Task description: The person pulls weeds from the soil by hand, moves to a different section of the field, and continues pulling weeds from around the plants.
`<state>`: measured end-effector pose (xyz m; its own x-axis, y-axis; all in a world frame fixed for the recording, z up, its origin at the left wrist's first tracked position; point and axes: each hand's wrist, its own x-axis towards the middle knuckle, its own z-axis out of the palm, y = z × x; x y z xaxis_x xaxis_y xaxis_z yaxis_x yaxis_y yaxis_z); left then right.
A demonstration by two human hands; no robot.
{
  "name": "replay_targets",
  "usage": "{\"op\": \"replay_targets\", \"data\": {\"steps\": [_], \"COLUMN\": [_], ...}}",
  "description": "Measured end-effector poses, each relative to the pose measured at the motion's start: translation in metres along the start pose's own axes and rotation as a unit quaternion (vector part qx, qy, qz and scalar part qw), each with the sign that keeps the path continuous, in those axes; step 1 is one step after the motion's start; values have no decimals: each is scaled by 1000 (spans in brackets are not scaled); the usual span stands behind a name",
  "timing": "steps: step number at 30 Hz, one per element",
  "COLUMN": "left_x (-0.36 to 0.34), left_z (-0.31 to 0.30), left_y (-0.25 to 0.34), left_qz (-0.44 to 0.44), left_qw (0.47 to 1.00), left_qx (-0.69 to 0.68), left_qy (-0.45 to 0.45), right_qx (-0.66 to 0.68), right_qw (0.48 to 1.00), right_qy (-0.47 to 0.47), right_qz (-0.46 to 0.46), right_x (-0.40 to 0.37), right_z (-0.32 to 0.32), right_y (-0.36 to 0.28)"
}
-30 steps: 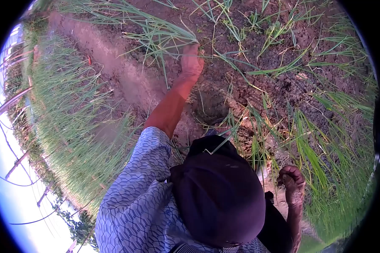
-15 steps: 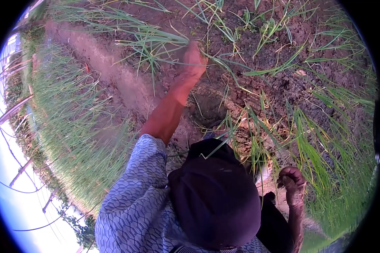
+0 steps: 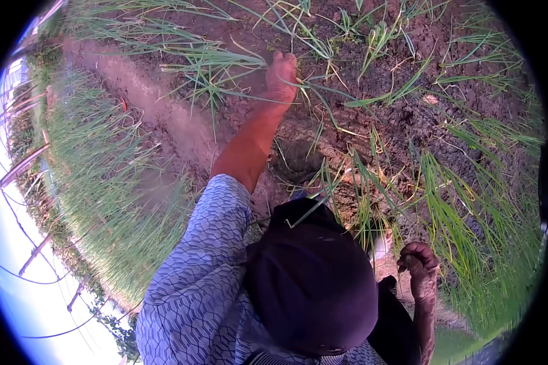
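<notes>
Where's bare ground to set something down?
Mainly the pale soil strip between the dense green grassy plants and the left forearm. The dark churned soil right of the left hand is partly bare. Crowded: the slender green leaf clump by that hand, and yellow-green leaves beside the right hand.

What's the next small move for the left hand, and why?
I'd probably close the bare left hand around the base of the slender-leaved green clump: the hand is right by that base, the leaves fan leftward, and no firm grip can be made out.
</notes>
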<state>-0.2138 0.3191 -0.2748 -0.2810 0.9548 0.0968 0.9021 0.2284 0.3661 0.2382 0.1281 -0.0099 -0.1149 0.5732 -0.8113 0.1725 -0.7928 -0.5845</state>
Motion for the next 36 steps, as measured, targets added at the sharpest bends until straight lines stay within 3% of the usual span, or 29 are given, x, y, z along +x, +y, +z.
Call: {"op": "replay_targets", "data": {"steps": [2, 5, 6, 8, 10, 11, 14, 17, 18, 21, 24, 27, 29, 31, 34, 36], "left_x": [1, 9, 18, 54, 78, 90, 108, 81, 71, 66, 55, 59, 71, 85, 103, 106], "left_z": [8, 19, 20, 36, -2, -46, -46, -22, -23, -25, -23, -25, 15, -18, -27, -25], "left_y": [-6, -35, -47, -59, -36, -11, -31, -54, -50, -45, -39, -25, -67, -45, -78, -90], "left_qz": [13, 181, 155, 41, -5, 4, 100, 77, 77, 114, 103, 35, -148, -220, -190, -129], "left_qw": [1000, 983, 975, 962, 960, 973, 979, 978, 983, 954, 983, 970, 969, 967, 980, 987], "left_qx": [3, -16, -18, -174, -168, -87, 71, 7, 19, 78, 27, 92, -92, 14, -12, -5], "left_qy": [-4, -34, -158, -208, -222, -213, -166, -195, -164, -265, -150, -224, -174, -127, -63, -99], "right_qx": [-5, 5, 11, 8, 7, 6, 2, 8, 10, 19, 24, 11, -9, 0, 9, 21], "right_qw": [1000, 1000, 1000, 1000, 1000, 1000, 1000, 1000, 1000, 999, 999, 1000, 1000, 1000, 1000, 1000], "right_qy": [2, -4, 2, -1, -1, -2, 0, 2, 2, -1, -9, 1, 1, 7, 12, 13], "right_qz": [-3, -15, -8, 4, 12, 16, 10, -5, -10, 36, 33, 24, 15, 13, 15, 13], "right_x": [-1, -1, -1, -2, -2, -3, -3, -4, -5, -8, -6, -5, -3, -5, -6, -6], "right_z": [0, -1, -1, -4, -4, -5, -6, -7, -7, -8, -10, -7, -7, -7, -9, -9], "right_y": [-3, -2, 1, 5, 8, 7, 2, 6, 9, 16, 16, 10, 7, 9, 9, 12]}}
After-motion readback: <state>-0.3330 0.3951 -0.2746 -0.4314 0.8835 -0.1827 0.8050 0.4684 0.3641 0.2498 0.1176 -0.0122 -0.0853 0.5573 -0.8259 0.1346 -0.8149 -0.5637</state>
